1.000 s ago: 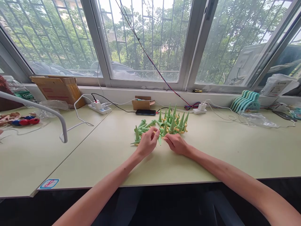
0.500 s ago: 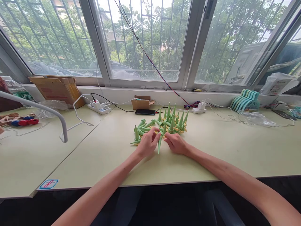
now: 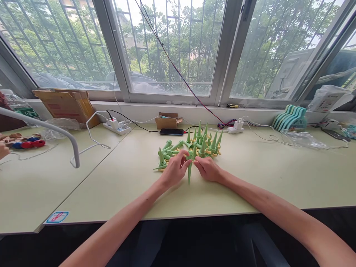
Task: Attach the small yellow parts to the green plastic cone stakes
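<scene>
My left hand is closed on a green plastic watering spike, whose pointed end hangs down toward me over the table. Close beside it, my right hand is closed in a pinch against the head of the spike; what sits between its fingertips is mostly hidden, with a bit of yellow showing there. Just beyond both hands lies a group of similar green spikes, several upright with small yellow pieces at their bases. To the left, other green spikes lie on their sides in a loose heap.
A black phone lies behind the spikes, before a small open cardboard box. Power strips and cables run along the windowsill. Teal hangers stand right. A grey curved tube rises left, near another person's hand.
The spike in my left hand has swung slightly, its tip now a little lower and more to the right. Both hands stay nearly in place. At far left, the other person's hand has come further into view.
</scene>
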`<state>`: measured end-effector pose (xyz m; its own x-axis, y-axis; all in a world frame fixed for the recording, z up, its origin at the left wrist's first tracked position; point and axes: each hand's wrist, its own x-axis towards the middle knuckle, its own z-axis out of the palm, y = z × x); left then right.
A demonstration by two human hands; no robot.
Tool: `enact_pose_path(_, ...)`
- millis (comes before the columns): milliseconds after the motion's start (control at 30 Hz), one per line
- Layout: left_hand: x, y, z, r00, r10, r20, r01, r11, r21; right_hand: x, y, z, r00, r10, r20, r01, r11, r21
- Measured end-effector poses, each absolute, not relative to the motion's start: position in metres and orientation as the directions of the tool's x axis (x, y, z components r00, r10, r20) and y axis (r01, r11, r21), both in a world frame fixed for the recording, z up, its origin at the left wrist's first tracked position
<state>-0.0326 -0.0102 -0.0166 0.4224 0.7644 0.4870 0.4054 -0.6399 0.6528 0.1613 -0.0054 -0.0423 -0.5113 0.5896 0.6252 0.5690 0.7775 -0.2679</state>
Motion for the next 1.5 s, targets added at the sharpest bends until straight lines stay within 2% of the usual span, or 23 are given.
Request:
enact_pose_path(567, -0.031, -0.014, -0.015, 0.373, 0.706, 0.602, 0.381, -0.708, 0.594, 0.161, -0.003, -0.044, -0.466, 0.638, 0.613, 0.545, 0.753, -0.369)
enact_pose_path(800, -0.03, -0.018, -0.01, 0.363, 0.732, 0.576, 0.383, -0.681, 0.624, 0.161, -0.004, -0.043, -0.486, 0.592, 0.643, 0.53, 0.785, -0.322)
enact_pose_path(967, -0.029, -0.018, -0.009, 0.341, 0.751, 0.565, 0.322, -0.658, 0.68, 0.161, -0.003, -0.044, -0.494, 0.561, 0.664, 0.528, 0.8, -0.284)
enact_pose_path(1200, -0.027, -0.021, 0.0, 0.217, 0.849, 0.482, 0.214, -0.523, 0.825, 0.161, -0.004, -0.041, -0.483, 0.543, 0.687, 0.524, 0.808, -0.27)
enact_pose_path(1300, -0.027, -0.018, 0.0, 0.17, 0.899, 0.404, 0.202, -0.433, 0.879, 0.161, -0.005, -0.039, -0.495, 0.536, 0.683, 0.528, 0.81, -0.253)
enact_pose_path(1500, -0.028, -0.01, -0.005, 0.329, 0.931, 0.159, 0.133, -0.212, 0.968, 0.161, -0.006, -0.038, -0.529, 0.501, 0.686, 0.51, 0.833, -0.215)
